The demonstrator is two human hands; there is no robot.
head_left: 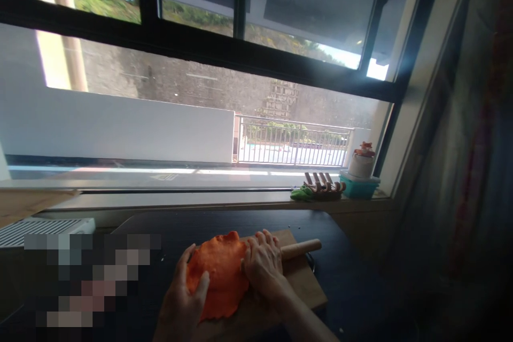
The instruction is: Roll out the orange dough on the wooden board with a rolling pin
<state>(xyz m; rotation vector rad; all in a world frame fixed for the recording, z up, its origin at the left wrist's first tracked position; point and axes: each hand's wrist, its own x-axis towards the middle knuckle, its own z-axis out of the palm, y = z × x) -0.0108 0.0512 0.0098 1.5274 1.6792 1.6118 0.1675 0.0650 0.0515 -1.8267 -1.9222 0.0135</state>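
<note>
A flattened sheet of orange dough (222,272) with an uneven edge lies on a wooden board (306,280). My left hand (182,288) rests along the dough's left side, thumb over its surface and fingers at the rim, spread apart. Palm down, my right hand (264,262) lies over the dough's right edge with its fingers stretched out. A wooden rolling pin (302,248) sticks out to the right from beside or under that hand; its left part is hidden, so I cannot tell whether the palm presses on it.
The board sits on a dark table (156,224) below a window. On the sill stand a brown slatted rack (324,187), a green item (301,193) and a teal box (359,187) with a white jar (363,164) on top. A blurred patch covers the lower left.
</note>
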